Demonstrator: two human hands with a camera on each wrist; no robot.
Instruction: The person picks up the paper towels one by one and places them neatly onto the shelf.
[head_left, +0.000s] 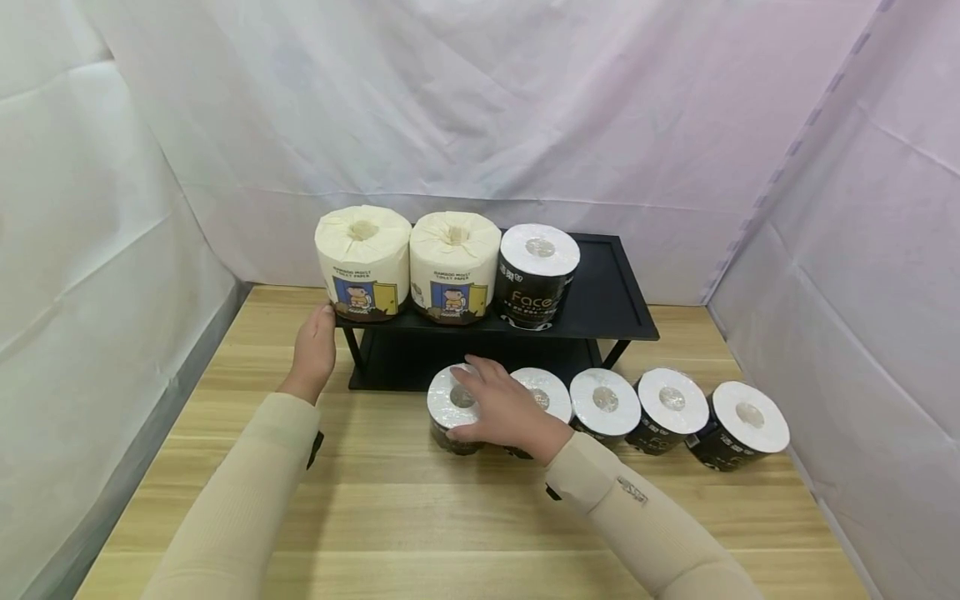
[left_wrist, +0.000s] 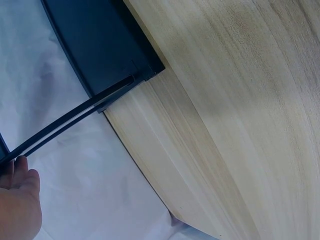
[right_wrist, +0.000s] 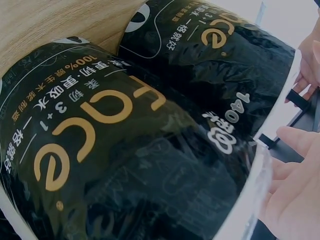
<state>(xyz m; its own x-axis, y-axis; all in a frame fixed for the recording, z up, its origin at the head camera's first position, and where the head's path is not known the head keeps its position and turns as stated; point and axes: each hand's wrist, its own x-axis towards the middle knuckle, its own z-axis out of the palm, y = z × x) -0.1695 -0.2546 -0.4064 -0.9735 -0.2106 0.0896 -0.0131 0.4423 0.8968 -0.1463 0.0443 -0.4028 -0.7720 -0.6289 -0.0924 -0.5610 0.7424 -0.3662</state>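
A two-tier black rack [head_left: 600, 283] stands at the back of the wooden table. Two cream-wrapped toilet paper rolls and a black-and-white "Face" toilet paper roll [head_left: 538, 275] sit upright along its top tier. My left hand [head_left: 311, 354] grips the rack's left front corner, just below the leftmost cream roll [head_left: 363, 258]. In the left wrist view, the fingers [left_wrist: 20, 175] meet the top of the rack's leg. Over the leftmost roll of the front row [head_left: 446, 408], my right hand [head_left: 506, 408] is spread with thumb and fingers apart; it partly covers the neighbouring roll [head_left: 551, 392].
More black-wrapped rolls continue the row rightward, ending with the rightmost roll [head_left: 750, 417] near the right curtain [head_left: 862, 333]. The rack's lower tier [head_left: 405, 358] lies low behind the row. White curtains enclose the wooden table [head_left: 420, 517] at the back and sides.
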